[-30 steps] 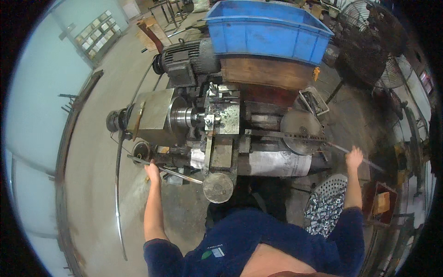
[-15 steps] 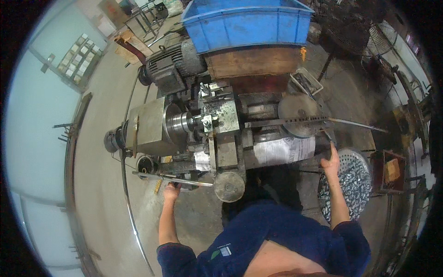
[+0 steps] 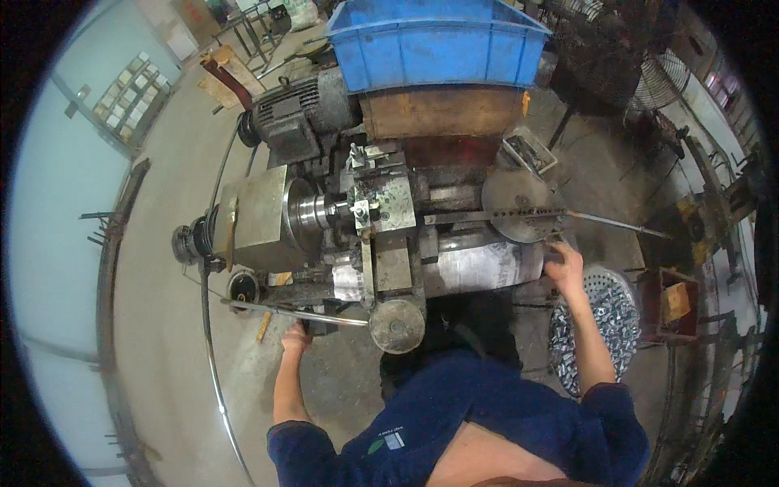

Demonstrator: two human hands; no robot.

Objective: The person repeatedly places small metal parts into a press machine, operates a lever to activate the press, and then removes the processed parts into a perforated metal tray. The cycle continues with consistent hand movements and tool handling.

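A small metal lathe (image 3: pixel 385 203) stands before me, its bright chuck (image 3: pixel 308 213) next to a boxy headstock (image 3: pixel 253 213). My left hand (image 3: pixel 295 335) is low at the lathe's near left, just under a long steel lever rod (image 3: pixel 316 315). Its fingers are closed around a dark part that I cannot make out. My right hand (image 3: pixel 565 269) reaches to the near edge of a round metal plate (image 3: pixel 519 199) at the lathe's right end. Its fingers are bent and pressed together; what they grip is hidden. Beneath that forearm sits a perforated basin (image 3: pixel 604 280) full of small metal pieces (image 3: pixel 613 325).
Behind the lathe, a blue crate (image 3: pixel 434 53) rests on a wooden box (image 3: pixel 438 111). An electric motor (image 3: pixel 296 122) stands at the far left. Several rods stick out, one (image 3: pixel 621 223) to the right. A rusty box (image 3: pixel 675 304) lies beyond the basin, and a fan (image 3: pixel 661 81) stands far right.
My right hand has moved slightly left and inward to the round plate's edge, its fingers bending. My left hand stays low by the lever rod. The whole view has shifted a little.
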